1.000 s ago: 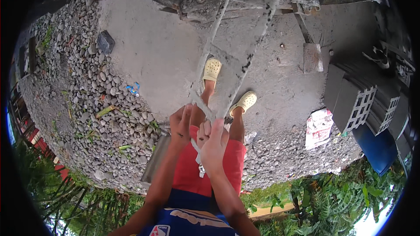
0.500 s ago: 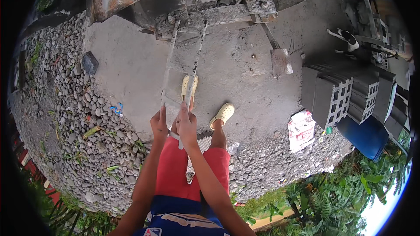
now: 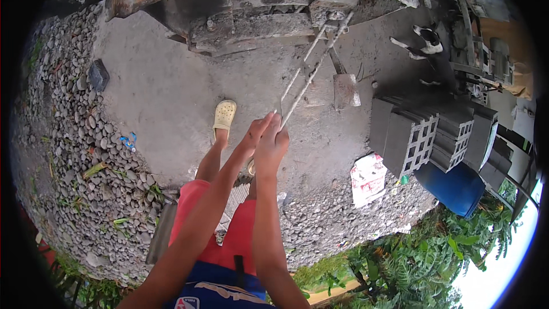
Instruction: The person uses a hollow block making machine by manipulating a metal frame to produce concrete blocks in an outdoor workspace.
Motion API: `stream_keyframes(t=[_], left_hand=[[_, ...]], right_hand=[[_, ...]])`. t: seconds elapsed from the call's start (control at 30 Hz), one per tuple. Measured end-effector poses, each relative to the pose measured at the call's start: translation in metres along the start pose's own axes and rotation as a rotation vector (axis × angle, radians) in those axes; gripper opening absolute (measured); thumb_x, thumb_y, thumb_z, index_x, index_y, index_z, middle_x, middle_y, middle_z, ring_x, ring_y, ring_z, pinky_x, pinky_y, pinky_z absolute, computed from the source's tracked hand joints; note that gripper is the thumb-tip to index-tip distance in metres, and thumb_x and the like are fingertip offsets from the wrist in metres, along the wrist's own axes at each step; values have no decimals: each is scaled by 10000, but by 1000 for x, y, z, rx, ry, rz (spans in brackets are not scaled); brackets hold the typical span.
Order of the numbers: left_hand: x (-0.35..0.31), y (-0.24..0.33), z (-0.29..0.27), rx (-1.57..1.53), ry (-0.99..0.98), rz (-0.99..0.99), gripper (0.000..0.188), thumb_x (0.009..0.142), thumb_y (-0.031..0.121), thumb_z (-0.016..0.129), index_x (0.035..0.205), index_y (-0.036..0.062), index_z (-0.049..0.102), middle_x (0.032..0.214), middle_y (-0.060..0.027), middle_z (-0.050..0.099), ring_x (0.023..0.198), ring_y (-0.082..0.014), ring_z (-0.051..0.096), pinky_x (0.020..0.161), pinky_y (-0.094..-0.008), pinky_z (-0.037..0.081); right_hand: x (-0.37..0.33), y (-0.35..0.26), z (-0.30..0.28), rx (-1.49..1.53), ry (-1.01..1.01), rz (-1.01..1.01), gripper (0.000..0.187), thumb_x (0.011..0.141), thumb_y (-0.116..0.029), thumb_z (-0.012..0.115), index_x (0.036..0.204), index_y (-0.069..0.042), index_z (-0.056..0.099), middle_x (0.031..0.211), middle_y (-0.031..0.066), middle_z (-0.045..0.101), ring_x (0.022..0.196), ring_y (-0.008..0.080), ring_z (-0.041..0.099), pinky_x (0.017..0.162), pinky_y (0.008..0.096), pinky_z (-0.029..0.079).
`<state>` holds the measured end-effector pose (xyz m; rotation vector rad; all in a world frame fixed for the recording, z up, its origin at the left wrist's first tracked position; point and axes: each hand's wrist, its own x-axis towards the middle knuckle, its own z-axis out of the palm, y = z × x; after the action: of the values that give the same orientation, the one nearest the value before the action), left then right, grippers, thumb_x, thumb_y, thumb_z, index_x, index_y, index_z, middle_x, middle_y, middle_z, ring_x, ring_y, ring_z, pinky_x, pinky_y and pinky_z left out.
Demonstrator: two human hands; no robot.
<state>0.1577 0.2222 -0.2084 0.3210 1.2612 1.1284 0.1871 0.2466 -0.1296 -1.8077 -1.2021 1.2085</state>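
Observation:
A long, narrow ladder-like frame [image 3: 305,83], greyish and crusted, with two parallel bars, slants away from me to the right. Its near end is in both my hands, which are close together. My left hand [image 3: 258,131] is closed on the frame, just left of my right hand [image 3: 271,144], whose fingers are also wrapped round it. The frame's far end overlaps the lower right part of a rusty, cement-caked machine [image 3: 257,26]; whether they touch I cannot tell. My hands hide the frame's near end.
A shovel-like blade [image 3: 345,91] lies near the machine. Hollow concrete blocks [image 3: 403,137] stand right, by a printed sack [image 3: 368,178] and a blue drum [image 3: 452,187]. A black-and-white dog [image 3: 432,51] is farther back. Stones [image 3: 114,177] border the concrete left; a dark block [image 3: 99,75] lies there.
The frame has swung to the right, its far end moving from the machine's left-middle part to its right part. Both hands have moved right and forward with it, and my feet have shifted.

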Motion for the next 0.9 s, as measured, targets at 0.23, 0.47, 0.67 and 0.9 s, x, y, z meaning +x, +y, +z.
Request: stream_keyframes(t=[0.23,0.47,0.67,0.9], left_hand=[[-32,37,22,291,63,-185,553,804,524,363,658,4,482,560,6,421,544,-66,374,492,-237,320],[16,1,5,99,31,-95,483,812,463,396,582,39,417,507,24,352,496,-62,337,447,-241,296],[2,18,2,341,38,426,439,830,389,404,600,16,433,507,0,357,501,-74,330,452,-256,302],[-3,-2,-16,303,158,-200,456,830,387,411,640,-27,445,519,-14,319,557,-72,286,466,-255,266]], right_hand=[[-35,-22,-35,260,31,309,511,859,-439,288,623,-8,427,528,-13,377,493,102,377,459,261,317],[28,-13,-10,184,-198,433,542,829,-526,285,671,-18,390,574,-2,369,519,88,350,455,222,304],[-11,-58,-17,496,-51,394,576,798,-571,311,767,-18,467,582,-17,377,476,50,337,411,195,266],[13,-6,-11,420,45,516,536,799,-573,304,713,-60,435,550,-19,342,457,68,307,400,199,253]])
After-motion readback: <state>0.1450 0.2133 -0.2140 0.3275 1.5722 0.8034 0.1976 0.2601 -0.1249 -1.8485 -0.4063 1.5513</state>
